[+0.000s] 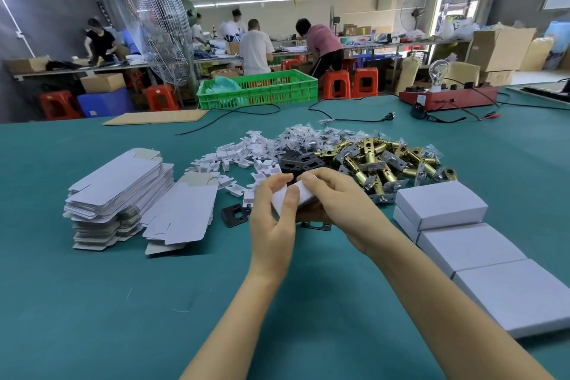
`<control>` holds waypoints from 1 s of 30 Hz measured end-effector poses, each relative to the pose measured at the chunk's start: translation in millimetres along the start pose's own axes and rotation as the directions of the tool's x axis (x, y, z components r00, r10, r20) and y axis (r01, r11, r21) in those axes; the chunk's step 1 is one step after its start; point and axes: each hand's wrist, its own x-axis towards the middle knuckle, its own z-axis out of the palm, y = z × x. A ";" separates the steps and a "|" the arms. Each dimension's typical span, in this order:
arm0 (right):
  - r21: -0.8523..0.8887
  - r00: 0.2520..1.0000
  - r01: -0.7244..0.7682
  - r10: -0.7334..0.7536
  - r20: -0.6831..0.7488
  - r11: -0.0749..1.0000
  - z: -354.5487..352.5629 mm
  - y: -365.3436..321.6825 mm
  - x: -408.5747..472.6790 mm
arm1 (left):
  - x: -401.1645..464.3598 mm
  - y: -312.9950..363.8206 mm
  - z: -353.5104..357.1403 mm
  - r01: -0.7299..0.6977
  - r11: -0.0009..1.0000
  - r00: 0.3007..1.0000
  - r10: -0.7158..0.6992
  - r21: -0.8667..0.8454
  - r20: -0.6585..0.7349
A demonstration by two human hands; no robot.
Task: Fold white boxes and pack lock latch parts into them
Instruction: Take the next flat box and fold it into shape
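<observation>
Both hands, left hand [271,219] and right hand [336,197], grip one white box [303,193] above the green table [92,302]; brass latches [385,160] lie behind.

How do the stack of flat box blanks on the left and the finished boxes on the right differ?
The flat box blanks are unfolded sheets with loose tabs, piled in a tall uneven stack; the finished boxes are folded shut into closed blocks, laid in a low row. Both are white cardboard, resting on the green table.
</observation>
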 end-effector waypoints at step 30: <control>0.296 0.999 0.033 -0.029 -0.019 0.955 5.2 -8.8 -4.9 | 8.1 13.5 -21.4 0.300 0.827 0.954 -0.264 -0.475 0.143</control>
